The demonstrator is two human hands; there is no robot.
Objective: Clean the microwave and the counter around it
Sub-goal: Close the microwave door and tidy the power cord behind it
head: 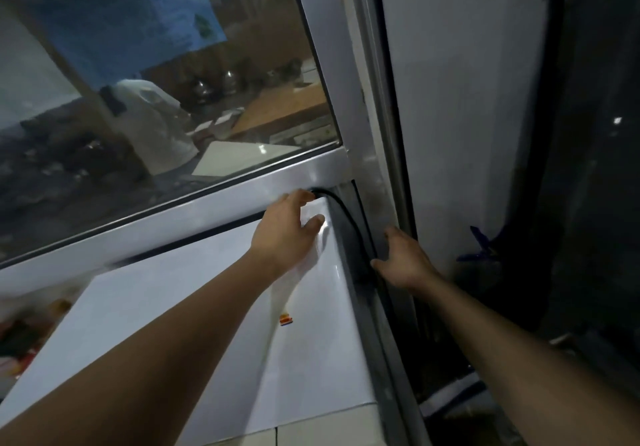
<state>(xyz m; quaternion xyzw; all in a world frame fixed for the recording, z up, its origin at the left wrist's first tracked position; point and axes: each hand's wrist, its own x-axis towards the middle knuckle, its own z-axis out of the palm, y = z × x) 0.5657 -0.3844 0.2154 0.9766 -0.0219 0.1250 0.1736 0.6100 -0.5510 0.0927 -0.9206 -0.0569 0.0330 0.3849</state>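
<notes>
Your left hand (289,227) lies open-fingered on the far right corner of the white microwave (180,334), fingertips by the black cable (341,208) under the window frame (194,210). Just right, your right hand (403,260) reaches into the gap beside it, fingers loose, gripping nothing.

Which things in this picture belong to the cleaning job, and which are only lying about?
Belong to the job:
- microwave, white top
- left hand, resting on its rear corner
- right hand, at its right side
- black cable behind it

Only lying about:
- window
- small sticker
- blue clip
</notes>
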